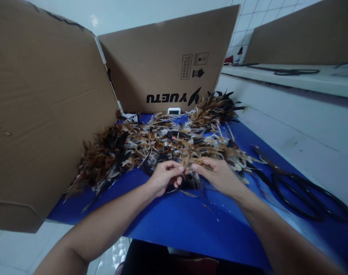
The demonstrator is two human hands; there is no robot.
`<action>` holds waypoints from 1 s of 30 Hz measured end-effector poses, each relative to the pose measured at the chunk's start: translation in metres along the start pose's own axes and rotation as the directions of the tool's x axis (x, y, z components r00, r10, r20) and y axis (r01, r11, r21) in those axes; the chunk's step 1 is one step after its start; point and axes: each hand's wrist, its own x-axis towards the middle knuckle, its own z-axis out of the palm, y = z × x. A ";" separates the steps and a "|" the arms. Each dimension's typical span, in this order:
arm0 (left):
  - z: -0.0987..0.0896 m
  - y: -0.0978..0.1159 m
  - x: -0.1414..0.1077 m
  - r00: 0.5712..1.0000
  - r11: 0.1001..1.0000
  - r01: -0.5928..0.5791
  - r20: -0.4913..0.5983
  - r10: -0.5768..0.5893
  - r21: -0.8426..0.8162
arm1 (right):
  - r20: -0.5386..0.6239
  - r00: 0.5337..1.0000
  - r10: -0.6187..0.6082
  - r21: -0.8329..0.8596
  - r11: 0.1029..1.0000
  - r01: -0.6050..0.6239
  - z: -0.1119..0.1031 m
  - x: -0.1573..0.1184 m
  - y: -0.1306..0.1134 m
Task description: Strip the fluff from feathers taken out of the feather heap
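Head view: two hands (165, 176), one feather pile (162, 143)

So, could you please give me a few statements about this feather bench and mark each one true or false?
1. Both hands, left hand and right hand, pinch feathers from the brown and black feather pile. True.
2. The large black scissors are in the right hand. False: they lie on the blue table mat, right of it.
3. Brown cardboard sheets stand behind and left of the pile. True.
4. The mat is red. False: blue.
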 end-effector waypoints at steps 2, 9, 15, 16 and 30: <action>-0.001 0.000 0.001 1.000 1.000 0.000 -0.023 0.000 -0.004 | -0.002 1.000 0.004 -0.004 1.000 -0.004 0.000 0.000 -0.001; -0.001 -0.001 0.001 0.998 1.000 -0.007 -0.059 0.009 0.024 | -0.005 1.000 -0.002 -0.026 1.000 0.002 0.002 -0.001 0.002; 0.001 0.001 -0.001 0.997 0.997 0.003 -0.076 0.003 0.079 | -0.027 1.000 -0.005 -0.037 0.999 0.004 0.003 -0.001 0.004; 0.002 0.001 -0.001 0.997 0.996 0.003 -0.073 0.003 0.088 | -0.035 0.999 -0.007 -0.034 0.999 0.006 0.003 -0.001 0.004; 0.003 -0.001 -0.002 0.999 0.987 0.020 -0.034 -0.015 0.159 | -0.095 0.996 0.002 -0.084 0.996 -0.010 0.016 -0.006 0.000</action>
